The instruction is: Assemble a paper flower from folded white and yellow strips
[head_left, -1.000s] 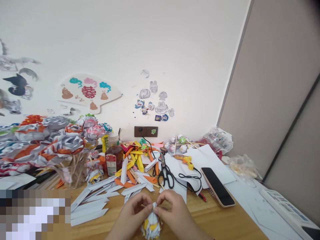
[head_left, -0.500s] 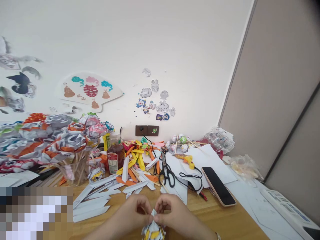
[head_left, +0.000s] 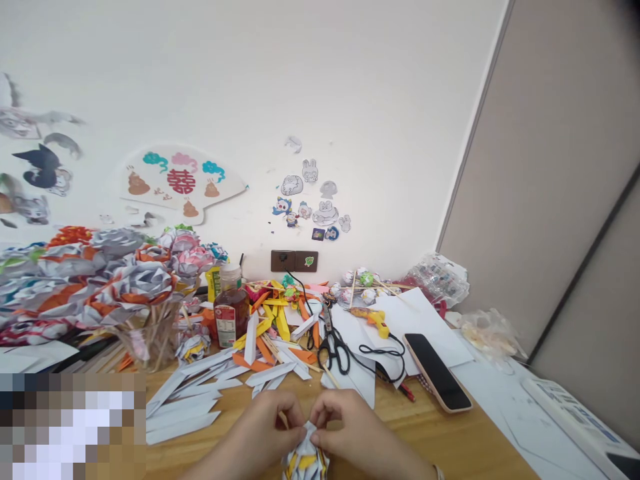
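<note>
"At the far left, what is bunched together?"

"Large paper flowers [head_left: 145, 283], white mixed with orange, pink and green, crowded close, some with sticks running down into a clear cup [head_left: 145, 350]."

"And right of that?"

"Folded white strips [head_left: 183, 427] fan out over the wooden table [head_left: 453, 445]. Behind them stands a bottle [head_left: 231, 313] of reddish-brown liquid, with yellow and orange folded pieces [head_left: 283, 325] heaped beside it."

"Next along?"

"The left hand [head_left: 273, 420], low in the view. Its fingers are curled in, and the thumb and forefinger pinch white paper at the top of a small flower [head_left: 306, 463]."

"Where does that small flower sit?"

"Bottom middle, between the two hands, cut off by the lower edge. White and yellow petals show beneath the fingertips; whether it touches the table, I can't tell."

"And the right hand [head_left: 345, 423]?"

"Much like the other: fingers bent, thumb and forefinger drawn together on the same white paper, from the opposite side."

"Beyond the hands?"

"Black-handled scissors [head_left: 332, 341] lie among the paper. Further right, a yellow glue gun [head_left: 380, 321] rests by white sheets [head_left: 423, 308], then comes a phone [head_left: 437, 373], dark screen up, and last a clear plastic bag [head_left: 490, 333]."
</note>
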`<state>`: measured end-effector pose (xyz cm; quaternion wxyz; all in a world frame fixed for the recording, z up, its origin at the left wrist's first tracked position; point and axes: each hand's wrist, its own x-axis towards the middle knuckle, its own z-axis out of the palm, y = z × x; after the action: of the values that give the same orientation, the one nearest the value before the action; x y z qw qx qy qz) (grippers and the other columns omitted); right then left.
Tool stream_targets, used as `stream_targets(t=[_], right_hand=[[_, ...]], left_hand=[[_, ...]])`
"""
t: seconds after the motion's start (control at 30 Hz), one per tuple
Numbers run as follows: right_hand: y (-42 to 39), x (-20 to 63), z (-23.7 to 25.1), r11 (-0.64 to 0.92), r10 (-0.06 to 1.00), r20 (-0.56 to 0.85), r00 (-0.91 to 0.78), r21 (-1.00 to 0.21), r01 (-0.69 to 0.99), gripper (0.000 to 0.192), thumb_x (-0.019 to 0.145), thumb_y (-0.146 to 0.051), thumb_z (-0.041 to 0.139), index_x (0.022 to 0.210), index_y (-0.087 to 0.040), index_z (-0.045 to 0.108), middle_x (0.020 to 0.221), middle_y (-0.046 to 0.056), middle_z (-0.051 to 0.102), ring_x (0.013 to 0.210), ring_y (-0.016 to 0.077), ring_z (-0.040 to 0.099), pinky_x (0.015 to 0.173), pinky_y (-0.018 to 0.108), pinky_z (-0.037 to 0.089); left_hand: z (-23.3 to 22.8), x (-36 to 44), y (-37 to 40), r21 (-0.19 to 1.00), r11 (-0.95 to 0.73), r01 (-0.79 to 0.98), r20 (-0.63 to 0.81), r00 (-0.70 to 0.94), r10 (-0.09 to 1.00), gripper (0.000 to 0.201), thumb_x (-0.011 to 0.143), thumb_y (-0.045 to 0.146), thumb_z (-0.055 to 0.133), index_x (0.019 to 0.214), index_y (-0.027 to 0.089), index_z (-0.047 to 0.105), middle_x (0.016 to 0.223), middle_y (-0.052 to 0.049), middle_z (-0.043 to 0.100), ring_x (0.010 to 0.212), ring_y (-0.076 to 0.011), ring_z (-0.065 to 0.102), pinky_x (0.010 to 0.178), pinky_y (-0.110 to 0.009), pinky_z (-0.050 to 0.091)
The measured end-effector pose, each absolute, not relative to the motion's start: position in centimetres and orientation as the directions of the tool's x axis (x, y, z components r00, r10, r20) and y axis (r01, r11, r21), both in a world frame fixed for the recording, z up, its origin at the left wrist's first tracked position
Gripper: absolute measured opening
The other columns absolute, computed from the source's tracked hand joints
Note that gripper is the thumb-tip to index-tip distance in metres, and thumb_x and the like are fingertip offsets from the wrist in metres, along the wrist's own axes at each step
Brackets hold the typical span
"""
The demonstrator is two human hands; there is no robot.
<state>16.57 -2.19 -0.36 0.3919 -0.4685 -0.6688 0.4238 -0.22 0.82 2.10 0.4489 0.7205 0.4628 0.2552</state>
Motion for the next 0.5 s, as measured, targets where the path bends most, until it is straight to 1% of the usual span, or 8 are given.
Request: stream_targets(t=[0.07,0.13,0.2,0.23,0.27,0.33,0.43,0.5], right_hand=[[-2.1,16.5,-0.4,0.198,0.968,0.142,-0.208,-0.94,0.278,0.011,0.061,-0.007,0.062,0.067,-0.016,0.065,0.063,-0.002,0.061,0.063,0.0144,0.058,0.06,0.023,0.042],[-1.9,16.4,-0.3,0.19,0.978,0.16,-0.136,-0.95,0.249,0.008,0.061,-0.009,0.061,0.064,-0.016,0.063,0.061,-0.002,0.06,0.062,0.0143,0.056,0.06,0.024,0.041],[-1.4,16.4,-0.4,0.172,0.985,0.164,-0.054,-0.965,0.198,0.004,0.061,-0.015,0.063,0.063,-0.017,0.06,0.06,-0.002,0.059,0.06,0.0143,0.056,0.059,0.025,0.042],[-1.1,16.5,-0.4,0.159,0.987,0.159,-0.013,-0.974,0.164,0.006,0.062,-0.02,0.064,0.062,-0.018,0.058,0.059,-0.002,0.059,0.059,0.0142,0.055,0.057,0.025,0.041],[-0.8,16.5,-0.6,0.143,0.989,0.147,0.024,-0.982,0.126,0.011,0.062,-0.025,0.065,0.062,-0.018,0.056,0.058,-0.002,0.058,0.057,0.014,0.055,0.055,0.025,0.041],[-0.3,16.5,-0.8,0.11,0.99,0.114,0.085,-0.993,0.05,0.022,0.061,-0.035,0.067,0.063,-0.019,0.053,0.057,-0.003,0.057,0.052,0.0134,0.053,0.051,0.024,0.04],[0.0,16.1,-1.1,0.076,0.987,0.069,0.142,-0.996,-0.044,0.031,0.056,-0.043,0.071,0.063,-0.019,0.052,0.054,-0.003,0.057,0.05,0.0122,0.051,0.05,0.024,0.039],[-0.2,15.9,-1.2,0.068,0.984,0.054,0.169,-0.994,-0.082,0.033,0.053,-0.042,0.074,0.061,-0.018,0.053,0.052,-0.004,0.056,0.049,0.0114,0.05,0.05,0.023,0.038]], left_hand=[[2.2,-0.5,1.0,0.914,-0.147,0.378,-0.045,0.456,0.889,0.007,0.054,0.023,0.055,0.049,0.019,0.058,0.052,0.002,0.057,0.056,-0.0175,0.052,0.055,-0.027,0.037],[2.2,-0.8,1.5,0.951,-0.121,0.285,-0.034,0.485,0.874,0.01,0.055,0.024,0.057,0.056,0.017,0.065,0.058,0.0,0.064,0.063,-0.02,0.059,0.061,-0.029,0.042],[1.8,-1.0,2.1,0.983,-0.077,0.164,-0.02,0.523,0.852,0.023,0.056,0.025,0.057,0.072,0.018,0.07,0.072,-0.003,0.072,0.076,-0.0227,0.065,0.072,-0.032,0.047],[1.5,-1.1,2.4,0.993,-0.052,0.102,-0.011,0.538,0.843,0.034,0.055,0.024,0.056,0.085,0.019,0.07,0.083,-0.004,0.075,0.084,-0.024,0.067,0.076,-0.034,0.049],[1.0,-1.0,2.7,0.999,-0.023,0.046,-0.006,0.551,0.835,0.043,0.055,0.024,0.053,0.095,0.022,0.067,0.095,-0.005,0.075,0.091,-0.0254,0.068,0.078,-0.036,0.05],[-0.1,-0.8,2.8,0.999,0.001,-0.038,0.021,0.569,0.822,0.057,0.05,0.021,0.052,0.106,0.025,0.062,0.111,-0.005,0.072,0.108,-0.0275,0.063,0.085,-0.038,0.05],[-1.8,-0.5,2.4,0.985,0.004,-0.174,0.104,0.606,0.788,0.065,0.049,0.008,0.053,0.111,0.028,0.06,0.119,-0.004,0.068,0.116,-0.0275,0.059,0.094,-0.04,0.046],[-2.6,-0.4,1.8,0.982,-0.034,-0.188,0.142,0.6,0.788,0.071,0.049,0.002,0.051,0.114,0.029,0.059,0.124,-0.002,0.066,0.124,-0.0257,0.052,0.103,-0.041,0.039]])
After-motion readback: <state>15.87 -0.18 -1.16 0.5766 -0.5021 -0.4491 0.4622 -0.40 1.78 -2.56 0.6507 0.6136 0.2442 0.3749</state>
